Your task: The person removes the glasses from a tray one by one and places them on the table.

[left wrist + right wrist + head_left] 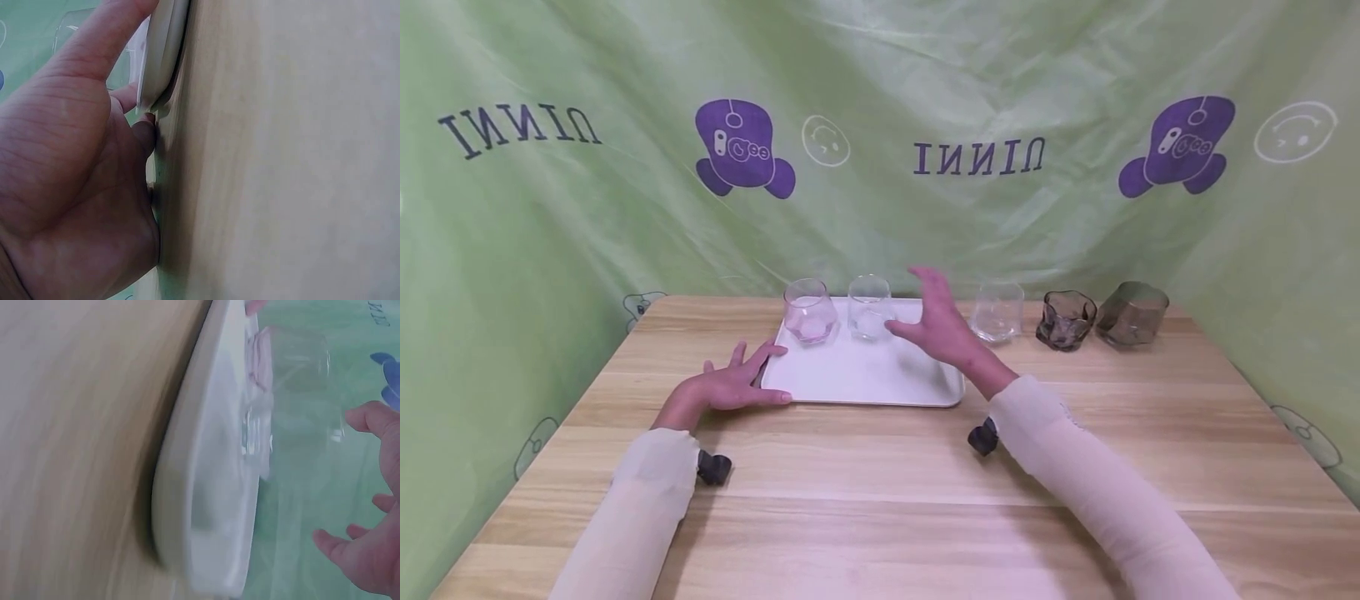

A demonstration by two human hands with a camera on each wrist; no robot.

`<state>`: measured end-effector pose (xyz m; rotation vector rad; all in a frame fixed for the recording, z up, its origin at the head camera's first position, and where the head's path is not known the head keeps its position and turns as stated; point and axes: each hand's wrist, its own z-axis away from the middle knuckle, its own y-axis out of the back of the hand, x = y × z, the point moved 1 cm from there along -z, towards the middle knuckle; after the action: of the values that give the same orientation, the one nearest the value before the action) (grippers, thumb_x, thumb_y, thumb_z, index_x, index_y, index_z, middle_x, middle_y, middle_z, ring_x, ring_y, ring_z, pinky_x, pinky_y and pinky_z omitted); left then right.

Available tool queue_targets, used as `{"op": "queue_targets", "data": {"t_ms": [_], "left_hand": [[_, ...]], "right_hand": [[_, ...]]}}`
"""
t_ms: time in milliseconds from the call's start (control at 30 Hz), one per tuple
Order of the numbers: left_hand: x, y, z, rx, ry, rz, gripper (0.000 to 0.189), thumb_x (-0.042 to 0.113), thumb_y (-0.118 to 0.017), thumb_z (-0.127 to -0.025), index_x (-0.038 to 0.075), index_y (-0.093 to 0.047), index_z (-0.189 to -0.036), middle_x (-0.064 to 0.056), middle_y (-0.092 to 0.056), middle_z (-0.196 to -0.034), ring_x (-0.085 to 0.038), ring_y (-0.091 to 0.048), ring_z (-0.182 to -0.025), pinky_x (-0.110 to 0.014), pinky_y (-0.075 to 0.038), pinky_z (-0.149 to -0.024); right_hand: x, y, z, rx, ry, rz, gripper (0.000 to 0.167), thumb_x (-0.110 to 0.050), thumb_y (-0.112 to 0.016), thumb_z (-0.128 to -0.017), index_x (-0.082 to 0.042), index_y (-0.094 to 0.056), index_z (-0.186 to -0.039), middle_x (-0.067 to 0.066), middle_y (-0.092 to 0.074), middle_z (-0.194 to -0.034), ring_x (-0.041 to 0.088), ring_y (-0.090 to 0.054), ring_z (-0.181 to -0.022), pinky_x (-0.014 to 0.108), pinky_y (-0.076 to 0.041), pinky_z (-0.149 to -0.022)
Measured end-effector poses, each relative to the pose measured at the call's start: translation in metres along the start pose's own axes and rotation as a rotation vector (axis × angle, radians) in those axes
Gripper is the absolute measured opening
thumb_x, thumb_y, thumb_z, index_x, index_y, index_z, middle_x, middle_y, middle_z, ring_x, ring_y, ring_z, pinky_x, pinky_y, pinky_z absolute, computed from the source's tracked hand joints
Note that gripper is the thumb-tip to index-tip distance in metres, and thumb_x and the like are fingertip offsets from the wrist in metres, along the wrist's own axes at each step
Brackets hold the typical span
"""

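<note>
A white tray (857, 375) lies on the wooden table. Its left side is touched by my left hand (733, 385), the thumb stretched along the front corner and the fingers spread at the side. On the tray stand a pink-tinted drinking glass (810, 312) and, to its right, a clear drinking glass (869, 308). Over the tray's right part my right hand (942, 329) is held with thumb and fingers apart, holding nothing. Its thumb tip is close beside the clear glass; a gap shows between them in the right wrist view.
Right of the tray, along the table's back, stand another clear glass (998, 312), a dark grey wavy glass (1066, 321) and a smoky brown glass (1133, 315). A green printed cloth (880, 225) hangs behind the table (820, 500) and along both sides.
</note>
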<state>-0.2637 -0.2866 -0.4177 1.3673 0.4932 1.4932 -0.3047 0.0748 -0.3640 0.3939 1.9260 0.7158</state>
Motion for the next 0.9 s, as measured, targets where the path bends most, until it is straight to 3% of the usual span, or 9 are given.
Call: {"op": "queue_targets", "data": {"t_ms": [400,900], "left_hand": [[0.011,0.005,0.004,-0.027,-0.021,0.009,0.098,0.074,-0.067,-0.084,0.027,-0.024,-0.157,-0.027,-0.009,-0.167,-0.048,0.015,-0.151,-0.084,0.013,-0.1],[0.004,0.004,0.003,-0.018,-0.022,0.022,0.099,0.077,-0.068,-0.081,0.031,-0.025,-0.156,-0.026,-0.014,-0.167,-0.046,0.015,-0.152,-0.084,0.014,-0.099]], "right_hand": [[-0.002,-0.036,-0.022,-0.062,-0.123,-0.062,0.104,-0.026,-0.085,-0.087,-0.006,-0.016,-0.162,0.022,-0.022,-0.163,0.036,-0.032,-0.147,0.047,-0.028,-0.119],[0.002,-0.059,-0.032,-0.012,-0.178,-0.12,0.111,-0.027,-0.087,-0.084,-0.007,-0.012,-0.163,0.02,-0.024,-0.165,0.035,-0.029,-0.15,0.047,-0.025,-0.12]]}}
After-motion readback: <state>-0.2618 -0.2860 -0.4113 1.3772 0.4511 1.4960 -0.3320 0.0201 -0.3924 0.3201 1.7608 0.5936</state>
